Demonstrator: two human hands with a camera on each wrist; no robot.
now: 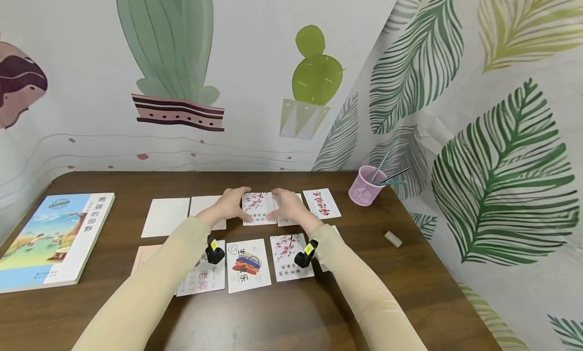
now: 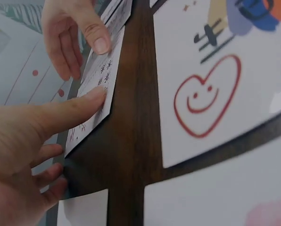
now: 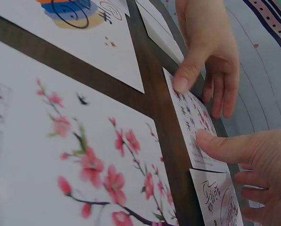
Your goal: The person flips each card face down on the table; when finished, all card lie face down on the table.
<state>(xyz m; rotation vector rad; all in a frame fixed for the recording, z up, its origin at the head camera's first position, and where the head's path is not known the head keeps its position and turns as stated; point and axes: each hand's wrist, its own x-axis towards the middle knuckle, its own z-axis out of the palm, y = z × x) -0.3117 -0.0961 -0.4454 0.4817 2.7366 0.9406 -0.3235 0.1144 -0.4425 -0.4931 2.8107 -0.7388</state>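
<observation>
Left grip: your left hand (image 1: 232,202) pinches the left edge of the blossom card (image 1: 257,207), thumb on its face, fingers curled behind the edge; your wrist view shows this too (image 2: 18,146).
Right grip: your right hand (image 1: 288,203) holds the same card's right edge, thumb pressed on the printed face, fingers past the edge (image 3: 253,155).
Blossom card: it sits in the far row of cards, about midway along the worktop (image 1: 319,310), its far edge seemingly lifted a little off the wood; its face shows pink blossoms and dark characters (image 3: 192,117).
Far row: two blank white cards (image 1: 165,217) lie to your left of it, and a card with red script (image 1: 321,203) to your right.
Near row: a card with a red heart face (image 1: 247,265) and a second blossom card (image 1: 289,256) lie between your forearms.
Left edge: a picture book (image 1: 54,239) lies flat.
Far right corner: a pink cup (image 1: 363,186) stands holding pens; an eraser (image 1: 393,238) lies near the right edge.
</observation>
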